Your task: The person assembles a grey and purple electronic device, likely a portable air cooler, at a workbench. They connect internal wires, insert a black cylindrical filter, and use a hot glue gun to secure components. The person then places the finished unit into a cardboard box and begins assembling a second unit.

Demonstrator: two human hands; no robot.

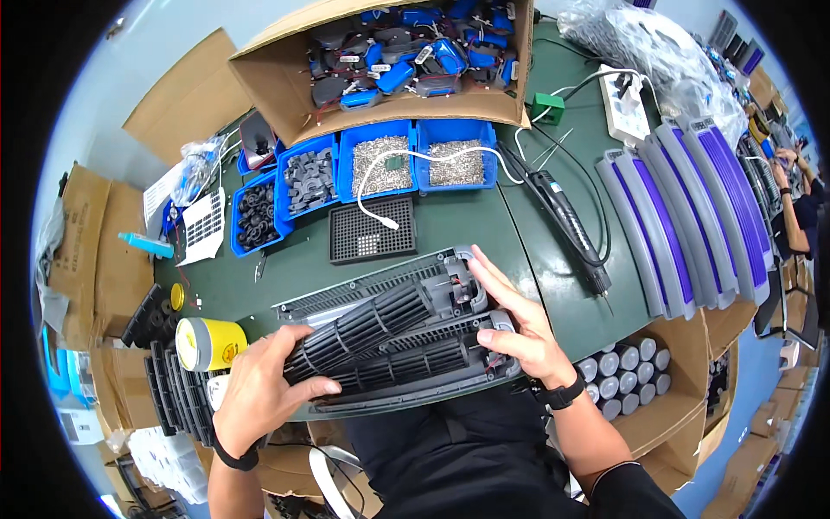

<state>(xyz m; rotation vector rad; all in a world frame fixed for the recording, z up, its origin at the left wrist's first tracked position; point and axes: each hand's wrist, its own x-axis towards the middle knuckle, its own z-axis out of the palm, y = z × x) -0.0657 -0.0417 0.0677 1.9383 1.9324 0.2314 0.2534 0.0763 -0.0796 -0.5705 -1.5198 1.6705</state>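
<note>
On the near edge of the table lies an opened dark grey plastic housing [380,278] with slotted sides. My left hand [264,389] is closed around the left end of a black ribbed fan roller [372,327], which sits tilted along the housing. A second black fan roller [406,367] lies below it, nearer to me. My right hand [526,327] grips the housing's right end, thumb on the near side and fingers along the far corner. Beside that hand, small red wires show inside the end compartment. The first roller's left end is partly hidden by my left fingers.
Behind the housing are a black perforated tray [373,232], blue bins [380,197] of screws and small parts, and a carton [268,73] of blue-wrapped parts. An electric screwdriver [566,225] and purple-grey shells [644,229] lie right. A yellow-labelled tub [210,343] stands left.
</note>
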